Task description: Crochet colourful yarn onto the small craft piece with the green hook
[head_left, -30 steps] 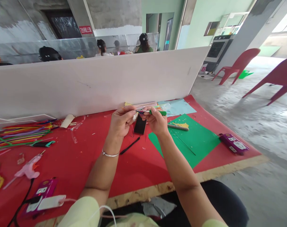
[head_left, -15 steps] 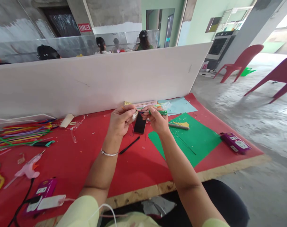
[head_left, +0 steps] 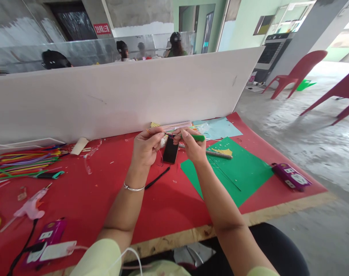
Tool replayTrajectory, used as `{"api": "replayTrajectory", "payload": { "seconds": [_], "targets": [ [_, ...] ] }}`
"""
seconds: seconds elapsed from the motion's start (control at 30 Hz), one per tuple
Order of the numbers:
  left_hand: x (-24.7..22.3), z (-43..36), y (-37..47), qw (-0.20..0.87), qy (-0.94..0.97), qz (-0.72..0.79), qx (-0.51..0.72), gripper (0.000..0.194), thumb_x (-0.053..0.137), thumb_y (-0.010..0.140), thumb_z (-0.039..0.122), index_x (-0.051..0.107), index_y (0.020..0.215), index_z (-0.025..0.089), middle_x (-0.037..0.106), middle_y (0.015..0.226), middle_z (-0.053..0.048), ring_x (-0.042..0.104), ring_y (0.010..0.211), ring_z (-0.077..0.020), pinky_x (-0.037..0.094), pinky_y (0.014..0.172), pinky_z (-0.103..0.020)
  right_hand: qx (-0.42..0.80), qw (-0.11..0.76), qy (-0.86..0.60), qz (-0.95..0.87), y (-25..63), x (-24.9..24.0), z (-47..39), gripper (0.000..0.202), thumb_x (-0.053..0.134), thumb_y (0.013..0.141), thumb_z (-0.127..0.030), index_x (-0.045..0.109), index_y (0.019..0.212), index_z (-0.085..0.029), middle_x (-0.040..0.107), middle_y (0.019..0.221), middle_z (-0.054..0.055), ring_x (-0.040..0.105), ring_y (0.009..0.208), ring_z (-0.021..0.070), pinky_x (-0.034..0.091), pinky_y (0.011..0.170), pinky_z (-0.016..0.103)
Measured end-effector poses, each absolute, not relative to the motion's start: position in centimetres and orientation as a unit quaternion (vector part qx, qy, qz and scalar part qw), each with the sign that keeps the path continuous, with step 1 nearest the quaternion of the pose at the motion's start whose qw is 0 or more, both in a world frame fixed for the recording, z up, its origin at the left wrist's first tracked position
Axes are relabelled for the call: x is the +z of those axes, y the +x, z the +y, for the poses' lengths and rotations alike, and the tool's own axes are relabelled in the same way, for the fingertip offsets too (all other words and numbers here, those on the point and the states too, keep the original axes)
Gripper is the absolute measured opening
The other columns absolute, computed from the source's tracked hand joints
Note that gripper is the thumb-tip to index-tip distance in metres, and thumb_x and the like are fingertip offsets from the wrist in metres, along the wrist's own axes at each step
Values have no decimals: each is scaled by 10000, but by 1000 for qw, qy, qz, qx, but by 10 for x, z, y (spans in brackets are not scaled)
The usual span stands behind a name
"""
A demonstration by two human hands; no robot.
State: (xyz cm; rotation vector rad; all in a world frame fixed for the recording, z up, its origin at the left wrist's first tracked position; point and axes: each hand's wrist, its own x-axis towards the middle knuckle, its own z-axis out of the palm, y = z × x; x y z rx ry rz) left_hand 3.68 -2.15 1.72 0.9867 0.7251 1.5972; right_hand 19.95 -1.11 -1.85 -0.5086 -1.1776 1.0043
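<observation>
My left hand (head_left: 147, 147), with a ring and a silver bracelet, is closed in a pinch on a small dark, thread-like piece (head_left: 170, 135). Facing it, my right hand (head_left: 193, 145) is closed round a thin tool with a green handle (head_left: 198, 137). The tool's slim shaft points left toward the dark piece; its tip is too small to make out. Both hands are raised over the table, close together. Just beneath them lies a black phone (head_left: 171, 150), and a dark strap (head_left: 157, 178) rests nearer to me.
Colourful pipe cleaners (head_left: 25, 163) lie at the left, above a pink glue gun (head_left: 32, 205) and purple power strip (head_left: 52, 232). A green sheet (head_left: 243, 172) carries a grey rod (head_left: 219, 154). A purple box (head_left: 291, 176) sits at right. A white partition (head_left: 119, 99) stands behind.
The green handle has turned slightly in my right hand. My hands stay almost in place, while the camera view has shifted a little.
</observation>
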Motion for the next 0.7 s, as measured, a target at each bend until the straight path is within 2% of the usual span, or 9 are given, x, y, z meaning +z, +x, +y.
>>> {"api": "replayTrajectory", "payload": {
  "seconds": [0.33,0.57,0.7],
  "targets": [
    [3,-6,35,528,400,300,686,215,953,586,184,857,778,181,527,487,68,347,416,-16,189,405,-172,377,687,-231,-577,201,-24,6,391,756,974,-564,847,803,-223,798,905,47,726,734,146,652,683,292],
    [1,-5,37,543,388,301,681,221,953,571,187,861,772,181,586,536,46,363,422,-14,201,400,-168,491,678,-202,-508,196,-30,14,339,836,915,-558,875,926,-222,766,776,7,722,660,122,652,674,269],
    [2,-6,36,561,383,297,671,210,945,573,175,861,765,184,548,511,58,354,417,-12,196,397,-159,544,675,-179,-465,192,-30,17,391,908,821,-603,878,878,-218,782,738,6,723,620,117,626,601,239]
  ]
}}
